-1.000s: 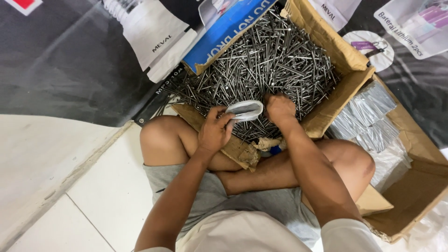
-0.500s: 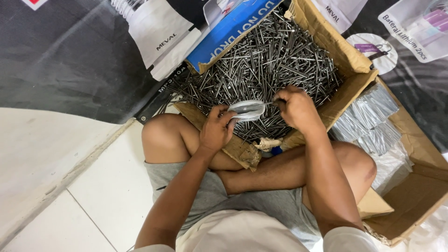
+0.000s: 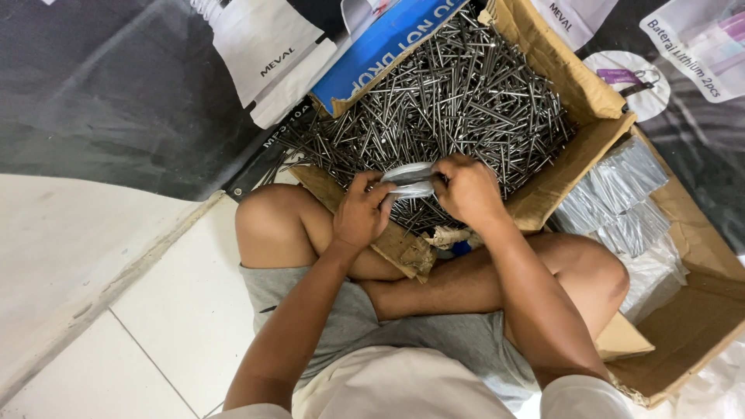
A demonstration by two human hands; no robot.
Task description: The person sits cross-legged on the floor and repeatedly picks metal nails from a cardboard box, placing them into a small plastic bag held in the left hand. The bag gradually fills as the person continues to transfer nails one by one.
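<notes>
Left hand [image 3: 358, 217] pinching a small clear bag [image 3: 410, 181] open just above the heap of nails [image 3: 450, 101] in the torn cardboard box [image 3: 570, 159], right hand [image 3: 464, 188] closed at its mouth, contents hidden, keeping spills over the box.

Both forearms reach forward from the seated, cross-legged body and converge, so that the left hand [image 3: 358, 217] and the right hand [image 3: 466, 190] meet knuckles-up just ahead of the knees. The left hand's fingers [image 3: 379, 194] curl inward with thumb and fingertips pinched together, pointing toward the right hand. The right wrist bends slightly inward, its fingers [image 3: 441, 177] folded and pinched too, their tips almost touching the left hand's tips across a narrow gap.
</notes>
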